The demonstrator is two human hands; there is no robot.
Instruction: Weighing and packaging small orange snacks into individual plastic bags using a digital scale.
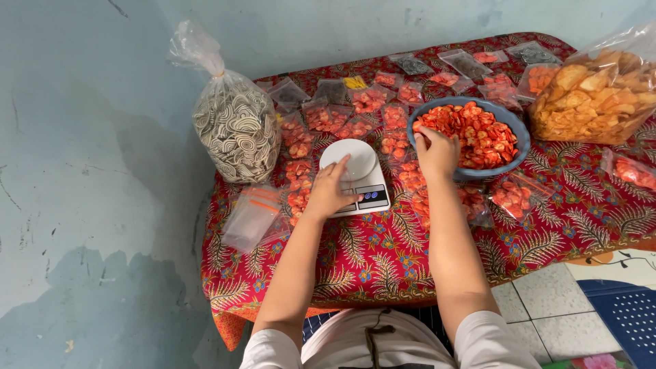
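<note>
A desk (383, 263) draped in a red patterned cloth carries two big clear bags of snacks, a blue bowl (514, 130) of orange-red chips and many small filled clear packets. A white kitchen scale (357, 175) sits near the front, just left of the bowl. The left hand (330, 193) rests on the scale, grip spread with a finger on its plate, while the right hand (437, 153) reaches into the bowl's near edge, fingers curled onto the chips (478, 133).

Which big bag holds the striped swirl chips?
The tied clear bag at the table's left edge. The other big bag, far right beside the blue bowl, holds plain yellow-orange chips.
</note>
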